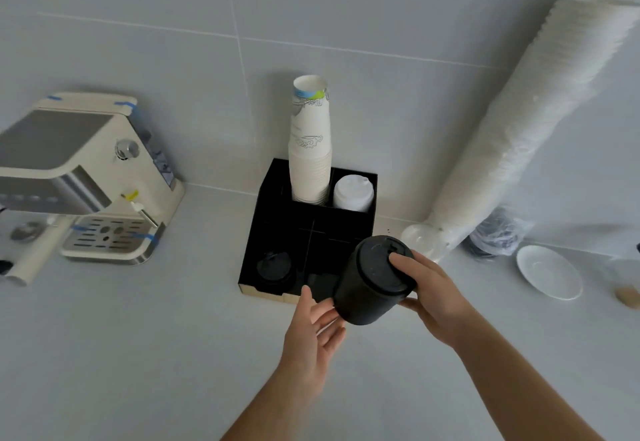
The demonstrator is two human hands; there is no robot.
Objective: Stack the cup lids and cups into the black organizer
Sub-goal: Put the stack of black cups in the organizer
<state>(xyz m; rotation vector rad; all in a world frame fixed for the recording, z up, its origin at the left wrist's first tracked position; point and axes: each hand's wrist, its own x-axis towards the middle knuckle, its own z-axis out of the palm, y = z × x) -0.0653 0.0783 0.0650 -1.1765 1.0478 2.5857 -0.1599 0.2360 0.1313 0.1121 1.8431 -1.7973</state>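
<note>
A black organizer [277, 195] stands on the counter against the tiled wall. Its back left slot holds a tall stack of white paper cups [310, 150]; the back right slot holds white lids [353, 193]. Black lids [275, 267] sit in the front left compartment. Over the front right compartment I hold a stack of black lids [370, 285], tilted. My right hand [429, 288] grips its top and right side. My left hand [313, 326] is spread with fingers apart under the stack's lower left edge, touching it.
A cream espresso machine [86, 177] stands at the left. A long sleeve of white cups [526, 125] leans on the wall at the right, with a bag of dark lids [498, 233] behind it and a white saucer [549, 271] beside it.
</note>
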